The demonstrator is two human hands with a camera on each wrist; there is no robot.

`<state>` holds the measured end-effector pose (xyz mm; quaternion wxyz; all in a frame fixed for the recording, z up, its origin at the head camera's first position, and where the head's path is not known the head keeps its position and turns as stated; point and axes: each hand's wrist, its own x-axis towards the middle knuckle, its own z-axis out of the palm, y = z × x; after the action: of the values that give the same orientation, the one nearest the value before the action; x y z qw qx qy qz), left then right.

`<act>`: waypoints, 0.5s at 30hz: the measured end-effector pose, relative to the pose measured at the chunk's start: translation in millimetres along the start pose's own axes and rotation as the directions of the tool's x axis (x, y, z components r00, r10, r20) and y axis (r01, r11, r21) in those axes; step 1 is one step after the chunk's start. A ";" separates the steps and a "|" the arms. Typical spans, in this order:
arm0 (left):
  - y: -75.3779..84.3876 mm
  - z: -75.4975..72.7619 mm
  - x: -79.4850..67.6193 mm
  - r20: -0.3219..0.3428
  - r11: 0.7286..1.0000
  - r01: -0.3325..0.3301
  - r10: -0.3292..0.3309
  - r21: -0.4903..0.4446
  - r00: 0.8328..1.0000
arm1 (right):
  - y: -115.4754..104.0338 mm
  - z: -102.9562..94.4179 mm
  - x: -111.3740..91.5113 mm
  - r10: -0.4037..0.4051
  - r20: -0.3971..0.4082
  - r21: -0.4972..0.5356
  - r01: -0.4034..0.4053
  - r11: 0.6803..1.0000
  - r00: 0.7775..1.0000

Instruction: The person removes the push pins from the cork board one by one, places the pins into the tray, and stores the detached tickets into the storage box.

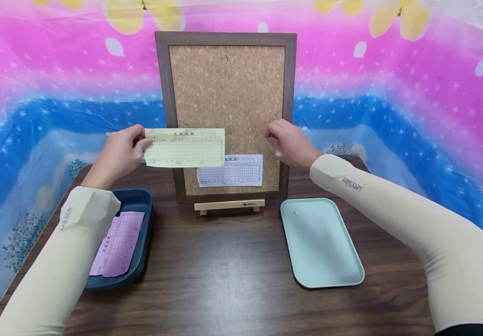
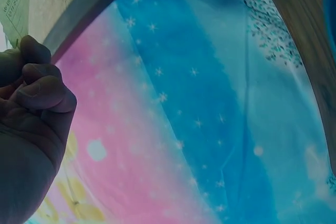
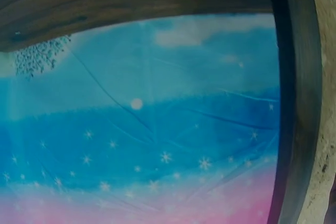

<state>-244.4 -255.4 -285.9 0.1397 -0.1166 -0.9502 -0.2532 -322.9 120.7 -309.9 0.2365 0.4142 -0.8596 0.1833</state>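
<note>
My left hand [image 1: 119, 151] pinches the left edge of a pale yellow printed form [image 1: 184, 148] between thumb and fingers, holding it up before the framed corkboard [image 1: 226, 88]. In the left wrist view, a corner of that form [image 2: 14, 9] shows above the fingertips. Behind its lower right corner, a white printed form [image 1: 241, 172] is on the lower cork. My right hand [image 1: 289, 142] is by the board's right frame, its fingers curled and thumb drawn in; I cannot tell whether something small is between them. The right wrist view hardly shows that hand.
On the left, a dark blue tray [image 1: 149, 233] holds pink printed forms [image 1: 121, 242], partly behind my left sleeve. At right lies a pale green tray [image 1: 323, 242] with one tiny pale object [image 1: 295, 213]. A small wooden stand [image 1: 229, 205] supports the board on the dark wooden table [image 1: 220, 280].
</note>
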 end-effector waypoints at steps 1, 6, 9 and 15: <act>-2.3 -1.6 -3.2 0.001 1.000 0.001 -0.001 0.009 1.000 | 1.3 0.7 -3.4 -0.008 -0.006 0.006 0.008 1.000 1.000; -14.0 -10.1 -18.8 0.015 0.999 0.018 -0.019 0.031 1.000 | 7.7 3.0 -19.2 -0.034 -0.012 0.023 0.035 0.999 0.999; -22.0 -13.6 -27.9 0.027 0.999 0.036 -0.037 0.041 0.999 | 10.4 3.2 -27.9 -0.028 0.000 0.028 0.028 0.999 1.000; -37.4 -13.1 -43.6 0.074 0.996 0.081 -0.083 0.036 0.994 | 16.3 3.1 -48.2 0.001 0.010 0.040 -0.001 0.999 1.000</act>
<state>-212.0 -300.2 -305.9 0.0953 -0.0846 -0.9628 -0.2383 -310.4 158.9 -341.3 0.2236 0.4194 -0.8571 0.1985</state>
